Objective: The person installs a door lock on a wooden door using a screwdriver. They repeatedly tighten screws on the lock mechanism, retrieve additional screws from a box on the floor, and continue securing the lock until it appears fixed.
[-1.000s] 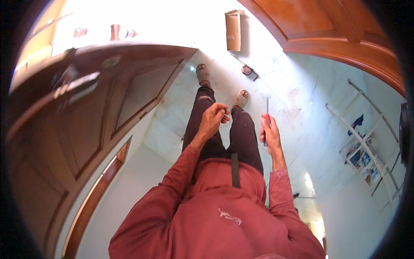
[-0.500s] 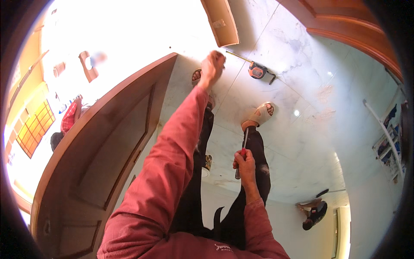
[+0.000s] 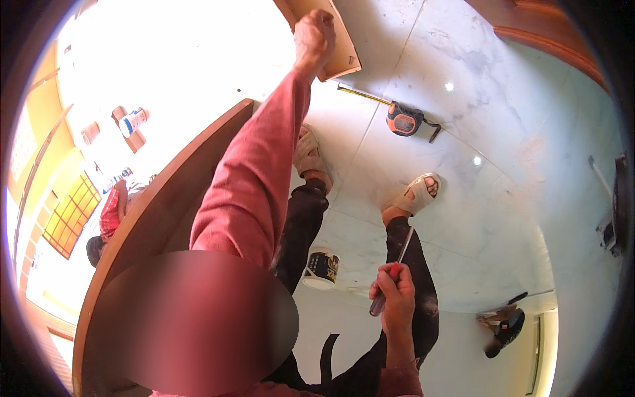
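My right hand [image 3: 397, 298] is wrapped round a screwdriver [image 3: 377, 304] with a red and dark handle. Its long thin shaft points away from me, alongside my right leg. My left arm reaches far forward, and my left hand [image 3: 313, 41] is closed over the long, open brown box [image 3: 345, 49] at the top. What its fingers hold, if anything, is hidden, and I cannot tell whether they touch the box. On the tiled floor near my feet lies an orange and black tape measure [image 3: 404, 119], a short length of yellow blade drawn out toward the box.
A brown panelled door [image 3: 165, 212] stands close on my left. Behind my left leg is a black and white bucket [image 3: 322, 268]. People sit or crouch at the left [image 3: 112, 215] and lower right [image 3: 504, 331]. More brown woodwork [image 3: 549, 40] curves at the upper right.
My left hand has moved forward and slightly left, from above my left foot to the brown box. The right hand keeps the screwdriver. The view has shifted, showing more of the bucket.
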Action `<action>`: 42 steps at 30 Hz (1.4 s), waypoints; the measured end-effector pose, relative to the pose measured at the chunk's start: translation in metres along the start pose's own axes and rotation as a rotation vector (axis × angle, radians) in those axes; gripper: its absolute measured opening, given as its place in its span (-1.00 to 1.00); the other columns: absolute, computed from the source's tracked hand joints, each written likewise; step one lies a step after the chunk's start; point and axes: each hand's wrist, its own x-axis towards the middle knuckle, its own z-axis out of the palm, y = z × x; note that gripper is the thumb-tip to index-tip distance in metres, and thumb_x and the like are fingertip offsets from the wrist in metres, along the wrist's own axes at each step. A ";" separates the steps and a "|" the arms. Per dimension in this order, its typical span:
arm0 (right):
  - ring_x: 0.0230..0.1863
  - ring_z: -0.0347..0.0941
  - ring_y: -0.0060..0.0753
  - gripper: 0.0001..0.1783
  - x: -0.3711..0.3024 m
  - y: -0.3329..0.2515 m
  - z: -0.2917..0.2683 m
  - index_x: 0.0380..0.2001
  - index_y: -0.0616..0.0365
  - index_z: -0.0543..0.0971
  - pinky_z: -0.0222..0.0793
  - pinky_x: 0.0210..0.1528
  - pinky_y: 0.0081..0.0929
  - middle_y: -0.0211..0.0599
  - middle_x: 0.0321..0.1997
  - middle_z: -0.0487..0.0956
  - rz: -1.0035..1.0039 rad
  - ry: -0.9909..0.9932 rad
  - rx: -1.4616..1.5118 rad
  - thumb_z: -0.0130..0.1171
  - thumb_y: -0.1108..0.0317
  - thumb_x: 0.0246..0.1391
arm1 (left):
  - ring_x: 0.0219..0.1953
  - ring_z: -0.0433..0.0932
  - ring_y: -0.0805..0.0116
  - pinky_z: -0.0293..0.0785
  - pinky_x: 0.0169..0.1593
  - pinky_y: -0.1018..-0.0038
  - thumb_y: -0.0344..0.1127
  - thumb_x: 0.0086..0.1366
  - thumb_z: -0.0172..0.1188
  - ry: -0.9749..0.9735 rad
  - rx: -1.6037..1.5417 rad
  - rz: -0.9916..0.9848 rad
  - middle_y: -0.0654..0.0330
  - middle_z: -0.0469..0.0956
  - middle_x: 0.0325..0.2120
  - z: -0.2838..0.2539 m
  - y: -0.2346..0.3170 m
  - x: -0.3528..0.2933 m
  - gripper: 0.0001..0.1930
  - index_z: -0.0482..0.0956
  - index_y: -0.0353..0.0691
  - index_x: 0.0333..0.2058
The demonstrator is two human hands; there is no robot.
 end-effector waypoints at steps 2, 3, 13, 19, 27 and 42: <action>-0.50 0.38 -0.54 -0.89 -0.003 -0.011 0.004 -0.24 0.16 0.39 0.35 -0.40 -0.53 -0.39 -0.38 0.44 -0.006 -0.001 0.053 0.11 0.44 0.24 | -0.26 0.69 -0.01 0.61 -0.13 0.21 -0.33 0.22 0.28 -0.056 -0.049 -0.145 -0.04 0.69 -0.25 0.005 0.005 0.029 -0.72 0.64 -0.21 -0.09; -0.49 0.38 -0.54 -0.89 -0.003 -0.016 0.003 -0.24 0.16 0.39 0.35 -0.40 -0.53 -0.39 -0.36 0.44 0.005 -0.028 0.041 0.11 0.44 0.24 | -0.27 0.70 0.00 0.63 -0.16 0.22 -0.30 0.22 0.28 -0.025 -0.067 -0.231 -0.04 0.69 -0.22 0.004 -0.001 0.041 -0.67 0.63 -0.20 -0.03; -0.48 0.39 -0.59 -0.85 -0.002 -0.041 0.005 -0.16 0.23 0.43 0.32 -0.39 -0.58 -0.38 -0.47 0.46 -0.013 0.067 0.045 0.12 0.44 0.23 | 0.07 0.52 -0.08 0.47 0.13 0.13 -0.19 0.31 0.18 0.107 0.206 -0.029 -0.11 0.52 -0.06 0.038 -0.027 0.048 -0.67 0.64 -0.01 0.03; -0.48 0.39 -0.60 -0.85 -0.003 -0.048 0.013 -0.15 0.24 0.43 0.32 -0.36 -0.59 -0.37 -0.50 0.46 -0.025 0.029 0.008 0.10 0.44 0.25 | 0.04 0.56 -0.02 0.38 0.18 -0.02 -0.20 0.35 0.12 -0.196 0.718 0.079 0.03 0.66 -0.17 -0.001 -0.007 0.046 -0.74 0.65 -0.07 -0.06; -0.47 0.39 -0.60 -0.82 0.001 -0.046 0.010 -0.14 0.25 0.43 0.32 -0.36 -0.59 -0.38 -0.48 0.47 -0.022 0.007 -0.034 0.11 0.41 0.26 | 0.00 0.57 0.08 0.00 0.31 -0.29 -0.31 0.32 0.08 -0.290 0.864 0.276 0.11 0.68 -0.32 -0.004 -0.018 0.006 -0.80 0.59 -0.14 -0.13; -0.52 0.38 -0.56 -0.81 0.001 -0.049 0.008 -0.15 0.22 0.40 0.34 -0.39 -0.56 -0.40 -0.55 0.42 -0.031 -0.009 -0.029 0.11 0.37 0.28 | -0.27 0.68 0.23 0.60 -0.10 0.34 -0.22 0.34 0.25 -0.207 -0.038 0.048 0.00 0.67 -0.27 -0.041 -0.009 0.018 -0.70 0.57 -0.33 -0.10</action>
